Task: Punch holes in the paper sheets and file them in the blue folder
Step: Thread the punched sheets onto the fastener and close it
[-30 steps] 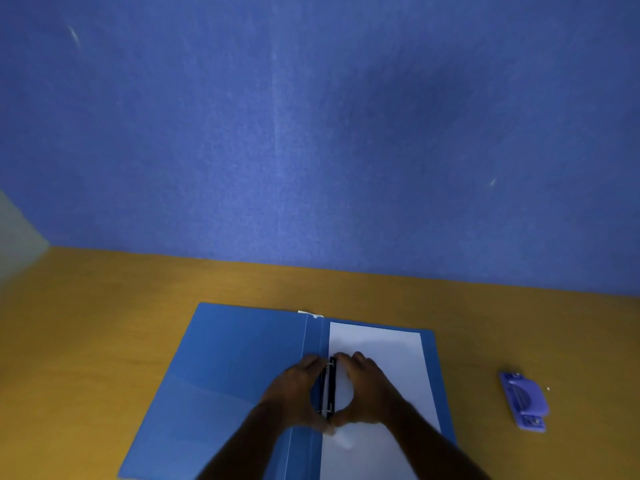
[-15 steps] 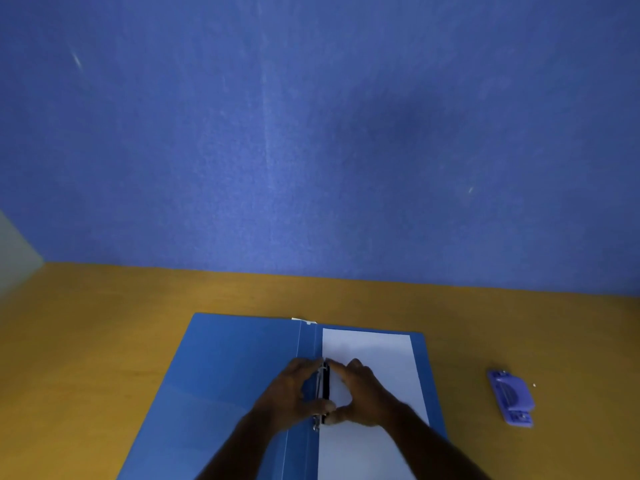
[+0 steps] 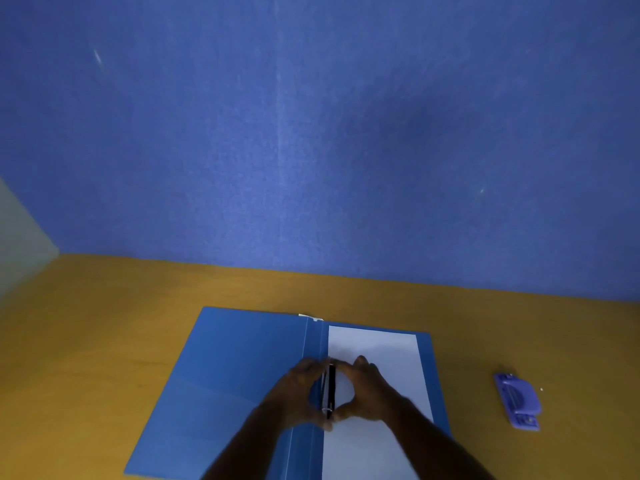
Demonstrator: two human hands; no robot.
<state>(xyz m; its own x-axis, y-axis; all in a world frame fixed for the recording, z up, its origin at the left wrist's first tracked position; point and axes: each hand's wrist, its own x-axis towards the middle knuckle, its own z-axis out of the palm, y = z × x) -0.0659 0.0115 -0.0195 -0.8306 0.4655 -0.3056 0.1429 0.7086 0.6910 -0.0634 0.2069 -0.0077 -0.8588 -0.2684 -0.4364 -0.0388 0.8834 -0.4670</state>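
Note:
The blue folder (image 3: 228, 375) lies open on the yellow-brown table. White paper sheets (image 3: 381, 348) lie on its right half. A black binder clip mechanism (image 3: 331, 389) runs along the spine at the paper's left edge. My left hand (image 3: 298, 393) and my right hand (image 3: 367, 393) sit on either side of it, thumbs and fingertips curled round its two ends. The paper under my right hand is partly hidden.
A small purple hole punch (image 3: 518, 400) lies on the table (image 3: 104, 323) to the right of the folder, apart from it. A blue wall (image 3: 311, 133) rises behind the table. A pale panel (image 3: 17, 244) shows at the left edge.
Both hands stay on the black mechanism at the spine, with only small shifts of the fingers. The view has tilted slightly, so the folder sits a little lower in frame.

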